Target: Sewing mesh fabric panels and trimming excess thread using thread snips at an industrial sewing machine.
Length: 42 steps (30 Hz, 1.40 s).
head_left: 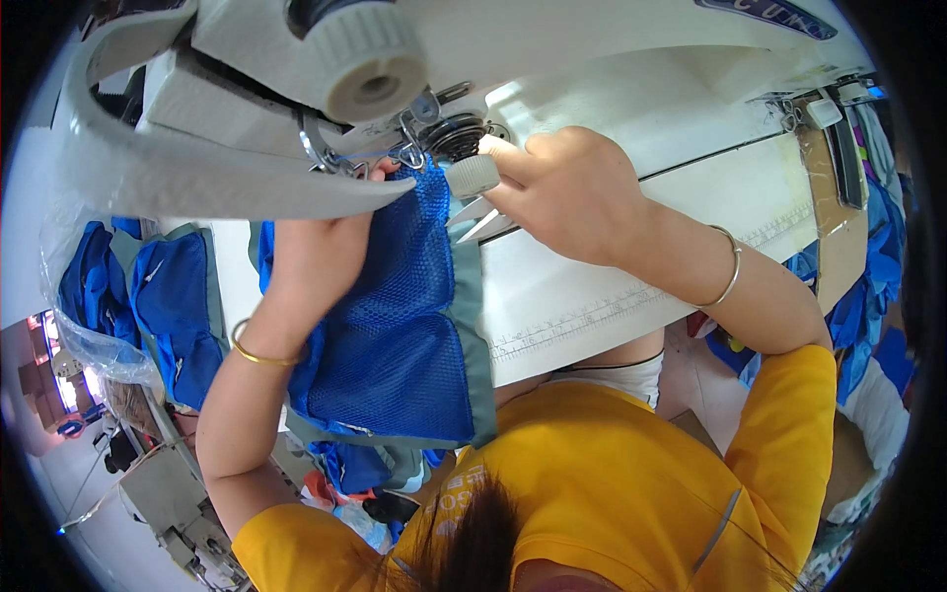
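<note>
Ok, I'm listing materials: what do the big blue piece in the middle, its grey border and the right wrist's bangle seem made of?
Blue piece: mesh fabric, probably synthetic, slightly shiny; a fine net pattern shows.
Grey border: likely cloth, matte, without bright highlights; fibre unclear.
Bangle: probably polished metal, from its bright highlights; which metal is unclear.

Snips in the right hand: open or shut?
Open: the snips show two pale blades with their tips apart; the right hand hides the handles.
</note>
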Tool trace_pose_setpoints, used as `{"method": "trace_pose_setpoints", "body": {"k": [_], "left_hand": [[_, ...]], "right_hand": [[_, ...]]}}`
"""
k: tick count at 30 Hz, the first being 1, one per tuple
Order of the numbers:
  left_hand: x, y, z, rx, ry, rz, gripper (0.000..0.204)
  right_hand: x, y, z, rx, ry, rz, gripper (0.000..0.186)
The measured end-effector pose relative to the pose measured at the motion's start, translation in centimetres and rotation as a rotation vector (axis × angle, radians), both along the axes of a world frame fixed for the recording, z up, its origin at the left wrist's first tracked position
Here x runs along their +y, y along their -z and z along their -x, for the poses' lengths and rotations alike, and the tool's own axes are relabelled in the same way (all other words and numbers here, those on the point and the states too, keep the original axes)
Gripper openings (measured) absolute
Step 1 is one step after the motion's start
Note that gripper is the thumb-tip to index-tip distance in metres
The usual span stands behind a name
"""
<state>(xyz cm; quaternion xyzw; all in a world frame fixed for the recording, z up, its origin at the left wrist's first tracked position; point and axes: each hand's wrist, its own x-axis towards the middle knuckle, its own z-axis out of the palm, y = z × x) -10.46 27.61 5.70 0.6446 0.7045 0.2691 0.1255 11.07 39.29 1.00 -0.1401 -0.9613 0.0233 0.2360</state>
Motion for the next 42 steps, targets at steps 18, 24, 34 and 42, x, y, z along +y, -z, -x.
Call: {"method": "trace_pose_setpoints", "body": {"k": [18, 24, 34, 42], "left_hand": [[3.1, 3.7, 5.1, 0.476, 0.135, 0.200, 0.039], [3.6, 6.6, 5.9, 0.695, 0.244, 0.053, 0.033], [-0.6, -0.5, -0.6, 0.508, 0.290, -0.194, 0.027], [-1.8, -0.6, -2.4, 0.361, 0.568, 0.014, 0.041]], "right_hand": [[0.7, 0.2, 0.0, -0.049, -0.118, -0.083, 0.021], [0.6, 0.0, 0.4, -0.059, -0.099, -0.038, 0.025], [1.3, -0.2, -0.5, -0.130, -0.102, -0.077, 0.018], [1.4, -0.4, -0.5, -0.185, -0.130, -0.085, 0.023]]}}
